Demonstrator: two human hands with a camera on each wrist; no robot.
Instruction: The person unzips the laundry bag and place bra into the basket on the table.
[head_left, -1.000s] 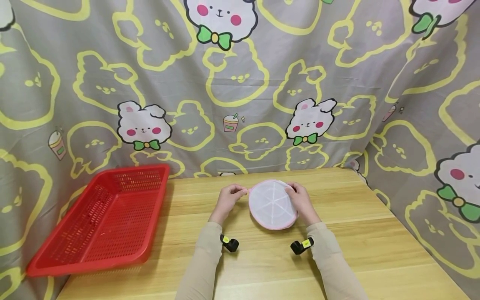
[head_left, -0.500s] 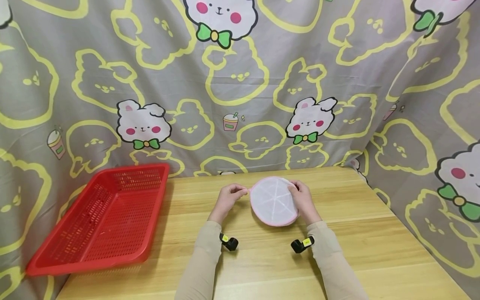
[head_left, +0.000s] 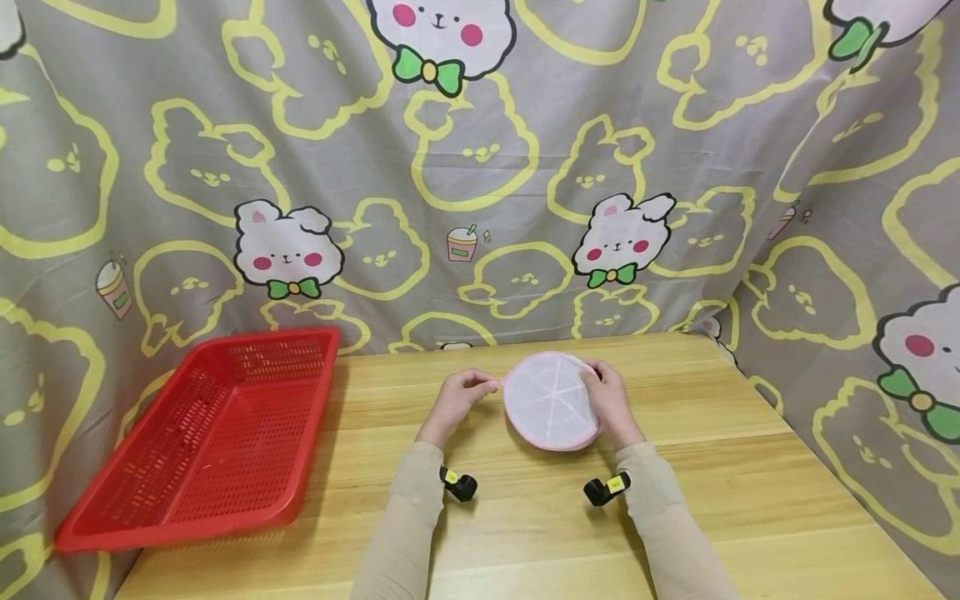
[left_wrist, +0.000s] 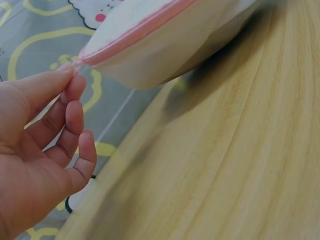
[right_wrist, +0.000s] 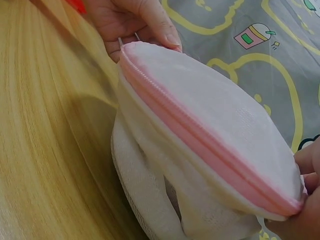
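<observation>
A round white mesh laundry bag (head_left: 552, 404) with a pink zipper round its rim is held above the table between both hands. My left hand (head_left: 455, 406) pinches a small pink tab at the zipper's left end between thumb and forefinger; its other fingers are loosely bent, as the left wrist view shows. On the opposite side, my right hand (head_left: 609, 404) grips the bag's edge, thumb on top and fingers behind, partly hidden. The zipper (right_wrist: 200, 132) runs closed along the side seen in the right wrist view, with the soft mesh body sagging in folds below it.
To the left stands a large red plastic basket (head_left: 232, 450) with slotted walls. The wooden table (head_left: 525, 542) ends at a grey cartoon-print curtain (head_left: 480, 167) behind and on both sides. A small black camera is strapped to each wrist.
The bag has risen slightly and shifted a little to the right, its face tilting. My right hand moves along with it, while the left stays nearly in place and keeps its pinch.
</observation>
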